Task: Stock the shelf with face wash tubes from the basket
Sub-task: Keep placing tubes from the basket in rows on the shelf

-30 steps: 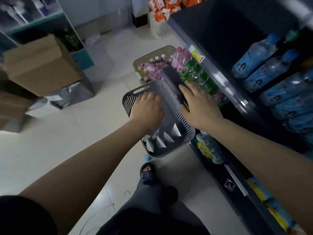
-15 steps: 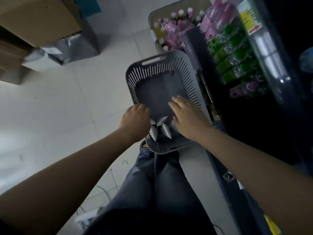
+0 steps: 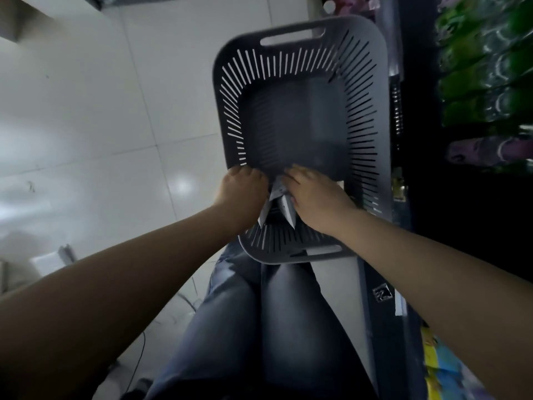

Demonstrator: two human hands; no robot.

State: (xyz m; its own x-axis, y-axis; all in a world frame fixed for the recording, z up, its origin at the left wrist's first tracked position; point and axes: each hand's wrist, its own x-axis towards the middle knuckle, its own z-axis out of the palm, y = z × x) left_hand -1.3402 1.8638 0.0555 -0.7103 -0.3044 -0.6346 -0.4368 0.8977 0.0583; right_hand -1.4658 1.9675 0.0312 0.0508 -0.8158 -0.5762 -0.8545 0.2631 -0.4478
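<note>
Face wash tubes [image 3: 287, 210] are gathered at the near end of the grey slotted basket [image 3: 230, 82], gripped from either side by the left hand [image 3: 240, 194] and right hand [image 3: 315, 199], fingers curled around them.

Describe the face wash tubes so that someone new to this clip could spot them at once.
Find the big grey slotted basket in front of the person's legs, beside the dark shelf. At its near end, the left hand and right hand bunch a few tubes together. Their pale, pointed flat ends poke out between the hands, the only light things in the dark basket.
</note>
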